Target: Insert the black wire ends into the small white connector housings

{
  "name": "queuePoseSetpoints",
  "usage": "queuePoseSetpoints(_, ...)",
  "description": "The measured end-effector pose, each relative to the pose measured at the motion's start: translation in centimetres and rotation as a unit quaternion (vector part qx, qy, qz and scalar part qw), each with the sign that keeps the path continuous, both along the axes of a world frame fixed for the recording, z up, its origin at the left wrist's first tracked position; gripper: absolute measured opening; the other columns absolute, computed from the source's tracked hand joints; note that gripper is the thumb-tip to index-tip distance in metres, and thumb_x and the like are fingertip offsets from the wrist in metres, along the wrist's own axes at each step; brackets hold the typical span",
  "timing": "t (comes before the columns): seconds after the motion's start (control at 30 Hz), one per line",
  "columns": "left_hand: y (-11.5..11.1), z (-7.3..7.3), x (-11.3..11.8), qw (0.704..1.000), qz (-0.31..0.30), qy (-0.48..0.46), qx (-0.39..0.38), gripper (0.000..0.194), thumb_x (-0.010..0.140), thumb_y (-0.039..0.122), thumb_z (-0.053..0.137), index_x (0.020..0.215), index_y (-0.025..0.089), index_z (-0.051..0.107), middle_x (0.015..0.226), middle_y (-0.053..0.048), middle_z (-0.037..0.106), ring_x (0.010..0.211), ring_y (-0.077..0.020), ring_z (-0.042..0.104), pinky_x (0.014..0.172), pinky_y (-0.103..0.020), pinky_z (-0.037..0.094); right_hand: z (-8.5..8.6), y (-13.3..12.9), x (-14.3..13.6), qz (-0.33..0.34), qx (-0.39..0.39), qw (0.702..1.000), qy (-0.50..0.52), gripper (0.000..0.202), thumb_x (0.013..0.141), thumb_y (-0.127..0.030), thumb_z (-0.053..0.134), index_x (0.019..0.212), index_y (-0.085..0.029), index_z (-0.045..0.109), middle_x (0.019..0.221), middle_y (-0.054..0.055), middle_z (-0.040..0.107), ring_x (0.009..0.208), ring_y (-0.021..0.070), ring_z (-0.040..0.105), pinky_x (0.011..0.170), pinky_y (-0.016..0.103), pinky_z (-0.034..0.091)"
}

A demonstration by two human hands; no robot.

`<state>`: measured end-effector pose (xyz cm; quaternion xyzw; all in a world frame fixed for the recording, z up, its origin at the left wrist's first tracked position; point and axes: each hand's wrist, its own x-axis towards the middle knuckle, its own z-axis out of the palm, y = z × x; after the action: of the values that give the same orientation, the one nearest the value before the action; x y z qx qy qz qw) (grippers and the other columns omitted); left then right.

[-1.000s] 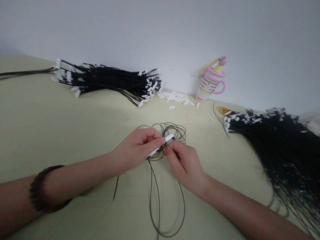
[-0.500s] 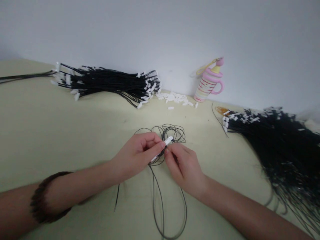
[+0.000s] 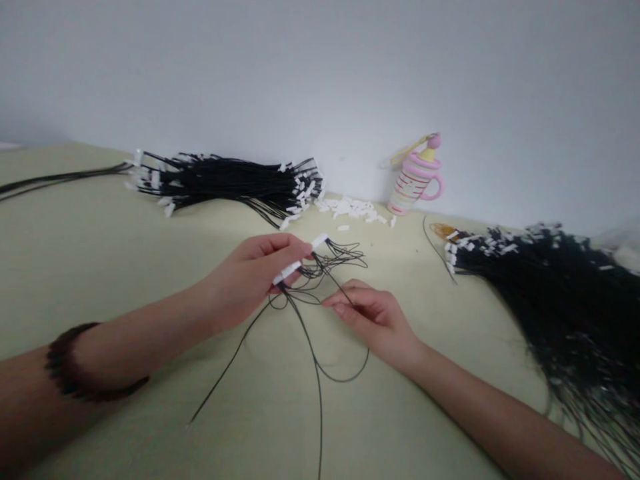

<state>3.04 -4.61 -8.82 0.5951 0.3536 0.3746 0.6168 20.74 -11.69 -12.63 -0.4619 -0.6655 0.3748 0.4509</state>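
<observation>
My left hand [image 3: 270, 270] is closed on white plastic connectors; one white connector [image 3: 320, 242] sticks out past the thumb, and another white piece [image 3: 287, 273] shows below it. Thin black cord [image 3: 345, 257] runs in loops from the connectors, and loose strands hang down over the table. To the right and slightly lower, my right hand [image 3: 373, 313] is pinched on a strand of this cord, which stretches between the two hands. A dark beaded bracelet [image 3: 75, 367] circles my left wrist.
A thick bundle of black cords [image 3: 230, 180] with white ends lies at the back left. Small loose white pieces [image 3: 355, 209] are scattered beside it. A pink striped cup-shaped item [image 3: 415, 180] leans against the wall [image 3: 300, 80]. A larger black cord pile [image 3: 560, 293] covers the right side.
My left hand has moved up and left with the connectors, away from my right hand. The cord now spans the gap between them, and the connectors are more exposed.
</observation>
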Motion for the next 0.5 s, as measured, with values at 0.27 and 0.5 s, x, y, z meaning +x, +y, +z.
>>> queuePoseSetpoints(0.27, 0.7, 4.3, -1.4, 0.976, 0.001, -0.184, -0.119, 0.012, 0.076, 0.014, 0.054, 0.063, 0.014, 0.054, 0.060, 0.004, 0.047, 0.043, 0.0010, 0.033, 0.039, -0.009, 0.027, 0.5, 1.1, 3.0, 0.223, -0.170, 0.954, 0.105, 0.016, 0.073, -0.029, 0.063, 0.075, -0.014, 0.067, 0.062, -0.001, 0.056, 0.054, 0.0064, 0.047, 0.053, 0.019, 0.037)
queuePoseSetpoints(0.5, -1.1, 5.0, -1.8, 0.962, -0.102, -0.177, -0.183, 0.013, 0.066, 0.018, 0.064, 0.060, 0.013, 0.053, 0.049, 0.005, 0.044, 0.037, 0.0024, 0.022, 0.032, -0.008, 0.020, 0.3, 1.2, 2.9, 0.219, -0.217, 0.937, 0.163, 0.026, 0.078, -0.036, 0.057, 0.068, -0.012, 0.060, 0.058, 0.001, 0.058, 0.053, 0.0096, 0.054, 0.053, 0.022, 0.040)
